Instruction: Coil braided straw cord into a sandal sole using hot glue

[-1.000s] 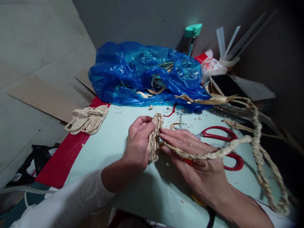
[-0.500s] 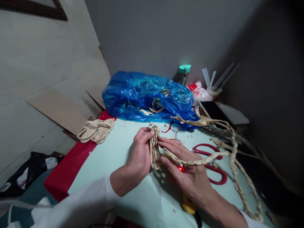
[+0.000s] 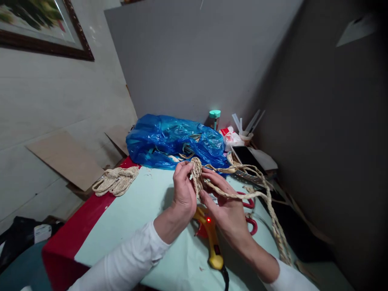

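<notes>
1. The pale green table fills the lower middle of the frame, with a red edge along its left side.
2. A crumpled blue plastic bag lies at the table's far end, in the centre of the frame, with straw strips showing inside it.
3. The straw braid is tan, dry and thickly plaited. It trails from the lower right of the frame up across the table. Its end is wound into a flat oval coil, held on edge above the table just in front of the bag.
4. The left hand grips the coil from the left, thumb and curled fingers closed on its upper rim, wrist bent back, white sleeve below.
5. The right hand lies unclenched, its fingers stretched out flat against the coil's right face. The braid runs over it; whether the thumb pins the braid cannot be told.
6. A bundle of woven straw rests at the table's left edge.
7. A yellow glue gun with a red light lies under the wrists.
8. Red scissors lie partly hidden behind the right hand.
</notes>
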{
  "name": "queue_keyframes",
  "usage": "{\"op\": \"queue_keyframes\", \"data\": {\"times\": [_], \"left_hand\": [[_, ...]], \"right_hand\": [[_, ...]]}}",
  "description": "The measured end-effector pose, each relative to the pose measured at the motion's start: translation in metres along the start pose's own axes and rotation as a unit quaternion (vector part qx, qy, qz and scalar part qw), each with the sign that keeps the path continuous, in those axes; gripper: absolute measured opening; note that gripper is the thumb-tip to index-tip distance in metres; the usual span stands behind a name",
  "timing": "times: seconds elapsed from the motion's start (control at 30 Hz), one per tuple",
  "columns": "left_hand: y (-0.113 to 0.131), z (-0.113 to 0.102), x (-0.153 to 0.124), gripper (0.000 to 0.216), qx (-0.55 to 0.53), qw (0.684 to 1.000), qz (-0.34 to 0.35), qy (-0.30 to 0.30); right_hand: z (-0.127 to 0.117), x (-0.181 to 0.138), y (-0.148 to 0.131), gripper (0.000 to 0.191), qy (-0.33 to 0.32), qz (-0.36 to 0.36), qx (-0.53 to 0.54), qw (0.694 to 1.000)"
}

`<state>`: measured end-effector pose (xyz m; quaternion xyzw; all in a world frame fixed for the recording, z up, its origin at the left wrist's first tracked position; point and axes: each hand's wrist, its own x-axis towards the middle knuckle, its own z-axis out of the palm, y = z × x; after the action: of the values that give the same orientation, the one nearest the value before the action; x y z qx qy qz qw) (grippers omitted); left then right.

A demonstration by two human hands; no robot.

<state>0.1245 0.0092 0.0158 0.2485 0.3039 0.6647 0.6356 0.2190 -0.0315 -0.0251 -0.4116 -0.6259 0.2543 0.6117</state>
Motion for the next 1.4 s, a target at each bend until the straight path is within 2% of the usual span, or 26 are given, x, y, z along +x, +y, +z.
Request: {"op": "queue_keyframes", "data": {"times": [0.1,0.17,0.23,0.3,0.4,0.53,0.67,0.83,1.1,1.2,1.3,1.4], "left_hand": [[0.007,-0.001,0.004,0.021,0.034,0.999,-0.005,-0.018],[0.020,-0.006,0.015,0.030,0.065,0.998,0.006,-0.017],[0.041,-0.013,0.031,0.032,0.090,0.994,0.054,-0.013],[0.065,-0.018,0.049,0.025,0.111,0.985,0.130,-0.010],[0.095,-0.018,0.066,0.020,0.145,0.963,0.222,-0.038],[0.107,-0.006,0.067,0.016,0.191,0.937,0.269,-0.111],[0.098,0.008,0.060,0.014,0.221,0.921,0.284,-0.147],[0.093,0.013,0.059,0.012,0.263,0.903,0.305,-0.149],[0.108,0.000,0.079,0.015,0.351,0.866,0.300,-0.190],[0.113,-0.005,0.080,0.013,0.377,0.863,0.272,-0.197],[0.118,-0.005,0.076,0.027,0.391,0.862,0.232,-0.227],[0.122,0.000,0.066,0.040,0.420,0.840,0.215,-0.268]], "right_hand": [[-0.013,0.012,-0.003,0.033,0.026,0.039,0.049,0.998],[-0.026,0.021,-0.006,0.037,0.040,0.071,0.081,0.993],[-0.041,0.029,-0.008,0.040,0.042,0.095,0.110,0.988],[-0.056,0.036,-0.010,0.041,0.032,0.107,0.139,0.984],[-0.073,0.043,-0.016,0.039,-0.002,0.113,0.175,0.978],[-0.083,0.052,-0.030,0.035,-0.054,0.119,0.201,0.971],[-0.086,0.064,-0.047,0.032,-0.105,0.118,0.202,0.966],[-0.086,0.081,-0.061,0.030,-0.126,0.083,0.176,0.973],[-0.074,0.094,-0.059,0.030,-0.135,0.093,0.229,0.959],[-0.072,0.093,-0.056,0.029,-0.149,0.103,0.241,0.954],[-0.072,0.092,-0.057,0.029,-0.160,0.098,0.233,0.954],[-0.073,0.091,-0.062,0.031,-0.177,0.110,0.183,0.961]]}}
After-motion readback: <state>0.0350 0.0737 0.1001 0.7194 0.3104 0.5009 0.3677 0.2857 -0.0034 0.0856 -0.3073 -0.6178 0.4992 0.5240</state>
